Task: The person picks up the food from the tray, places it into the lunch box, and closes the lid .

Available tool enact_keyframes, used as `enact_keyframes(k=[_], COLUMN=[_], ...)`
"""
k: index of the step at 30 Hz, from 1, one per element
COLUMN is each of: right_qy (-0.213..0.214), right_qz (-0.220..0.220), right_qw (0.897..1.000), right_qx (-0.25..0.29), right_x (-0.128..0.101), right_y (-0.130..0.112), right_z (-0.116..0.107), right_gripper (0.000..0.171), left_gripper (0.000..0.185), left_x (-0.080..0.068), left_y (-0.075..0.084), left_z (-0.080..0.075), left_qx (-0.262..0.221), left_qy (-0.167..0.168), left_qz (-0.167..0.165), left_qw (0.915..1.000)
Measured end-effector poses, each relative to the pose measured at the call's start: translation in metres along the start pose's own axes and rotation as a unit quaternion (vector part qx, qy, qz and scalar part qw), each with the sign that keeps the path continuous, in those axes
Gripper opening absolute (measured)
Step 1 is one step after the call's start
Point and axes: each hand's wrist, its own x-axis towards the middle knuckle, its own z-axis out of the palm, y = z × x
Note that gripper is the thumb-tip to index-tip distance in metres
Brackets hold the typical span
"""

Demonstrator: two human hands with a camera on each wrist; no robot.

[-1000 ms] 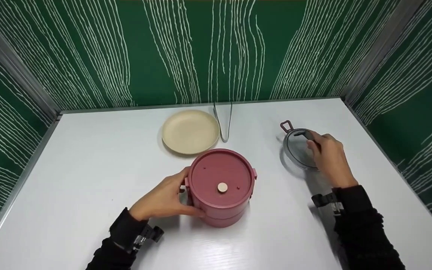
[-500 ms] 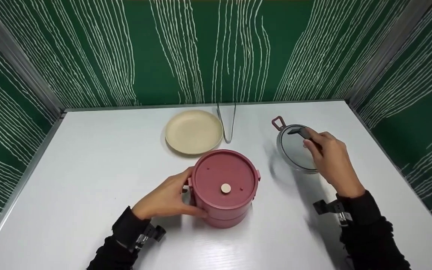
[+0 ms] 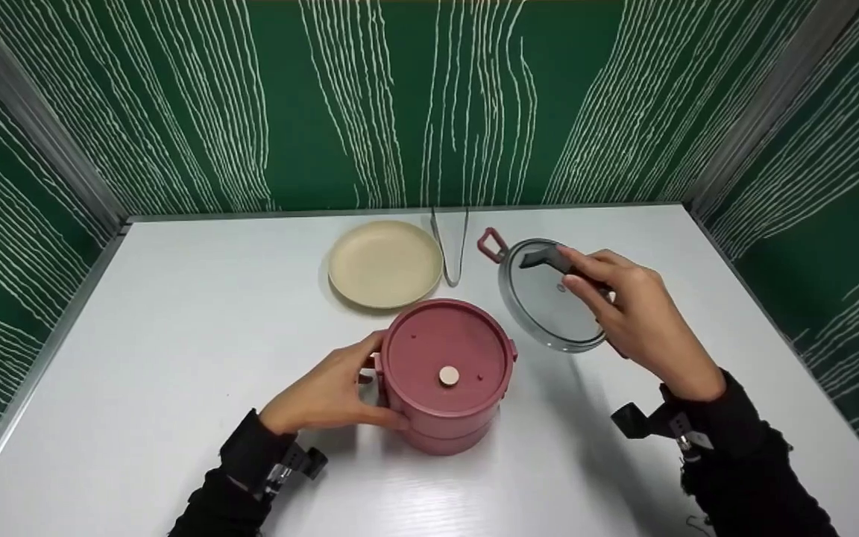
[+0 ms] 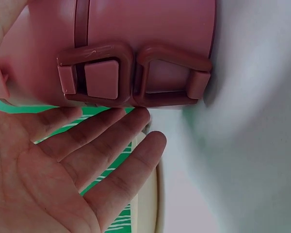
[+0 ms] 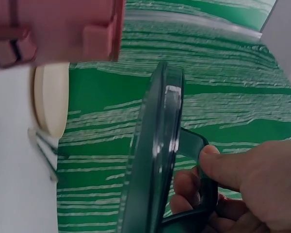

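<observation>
Right hand (image 3: pixel 634 317) gripping glass lid (image 3: pixel 549 302), left hand (image 3: pixel 325 395) steadying pink container (image 3: pixel 444 373) — white table (image 3: pixel 176 335)

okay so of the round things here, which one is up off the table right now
The round clear glass lid, held tilted above the white table by the right hand; the pink round container and cream plate rest on it.

One round pink plastic lunch container (image 3: pixel 446 375), one grey glass lid (image 3: pixel 549 302), one cream plate (image 3: pixel 385 262), one pair of metal tongs (image 3: pixel 452 246), two hands.
</observation>
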Motion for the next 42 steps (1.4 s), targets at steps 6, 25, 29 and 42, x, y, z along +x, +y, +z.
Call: enact_keyframes(k=[6,25,29,42], right_qy=[-0.032,-0.142,-0.170,-0.246], right_qz=[-0.034,-0.120,-0.134,-0.155], right_qw=[0.999,0.982,0.976,0.956], right_qx=[0.017,0.019,0.027,0.032], right_x=[0.007,0.024,0.027,0.031], right_y=[-0.022,-0.061,-0.067,-0.079], right_z=[0.002,0.021,0.026,0.043], right_gripper=[0.041,0.043,0.045,0.042], left_gripper=[0.105,0.105,0.105,0.098], left_x=[-0.001,0.000,0.000,-0.003], left_y=[-0.001,0.001,0.002,0.003], left_z=[-0.001,-0.001,-0.001,-0.001], left_qx=[0.002,0.000,-0.006,-0.029], left_qy=[0.002,-0.001,-0.002,0.007], left_qz=[-0.006,-0.015,-0.026,-0.009], left_qw=[1.0000,0.9999,0.9997,0.9995])
